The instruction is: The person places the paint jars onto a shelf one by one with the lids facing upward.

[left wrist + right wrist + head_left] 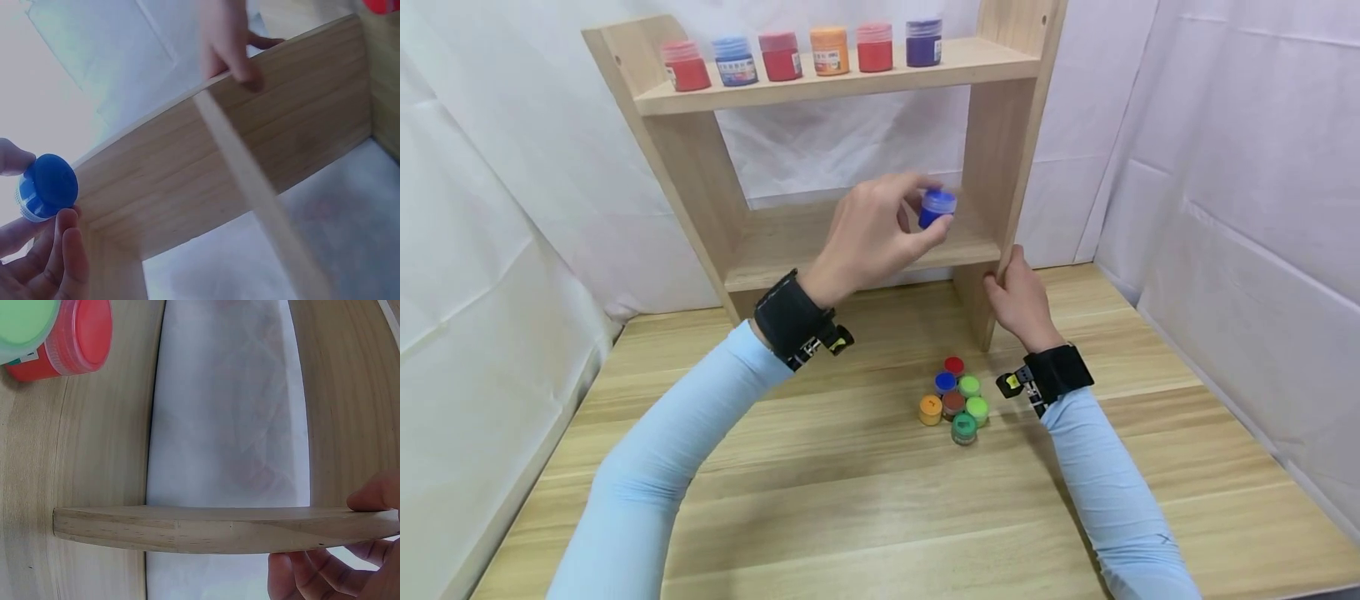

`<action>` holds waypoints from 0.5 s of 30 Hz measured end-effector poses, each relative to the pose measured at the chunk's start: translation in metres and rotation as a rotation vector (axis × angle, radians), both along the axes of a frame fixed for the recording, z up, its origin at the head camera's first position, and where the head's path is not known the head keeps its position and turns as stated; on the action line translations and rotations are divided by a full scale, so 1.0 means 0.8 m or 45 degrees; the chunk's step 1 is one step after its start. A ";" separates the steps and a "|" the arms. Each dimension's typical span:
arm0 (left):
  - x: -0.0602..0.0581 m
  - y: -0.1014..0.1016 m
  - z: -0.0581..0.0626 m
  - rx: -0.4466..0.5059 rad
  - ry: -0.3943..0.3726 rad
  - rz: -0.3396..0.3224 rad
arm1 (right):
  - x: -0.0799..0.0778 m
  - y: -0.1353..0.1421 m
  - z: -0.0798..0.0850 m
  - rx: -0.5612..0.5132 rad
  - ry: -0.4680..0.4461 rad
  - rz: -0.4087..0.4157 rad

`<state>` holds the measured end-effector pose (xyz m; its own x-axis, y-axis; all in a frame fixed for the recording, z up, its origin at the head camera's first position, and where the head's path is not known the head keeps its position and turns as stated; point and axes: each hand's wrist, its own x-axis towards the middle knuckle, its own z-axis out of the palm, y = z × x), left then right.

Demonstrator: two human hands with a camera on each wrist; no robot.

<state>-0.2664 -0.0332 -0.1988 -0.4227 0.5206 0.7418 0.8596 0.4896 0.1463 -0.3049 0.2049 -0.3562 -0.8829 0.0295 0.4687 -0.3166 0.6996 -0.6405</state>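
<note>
In the head view my left hand pinches a small blue paint jar between thumb and fingers, in front of the lower shelf board. The left wrist view shows the same blue jar with its round lid facing the camera. My right hand grips the right side panel of the wooden shelf low down. In the right wrist view the thumb lies on one face of that panel and the other fingers on the opposite face.
On the upper board a row of several paint jars stands, among them an orange jar and a purple one. Several more jars, including a dark green jar, cluster on the wooden table near the right panel. White cloth hangs around.
</note>
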 end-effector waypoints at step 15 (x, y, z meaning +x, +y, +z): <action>-0.003 0.039 0.105 0.042 0.086 0.245 | 0.001 -0.004 -0.002 -0.011 -0.007 0.000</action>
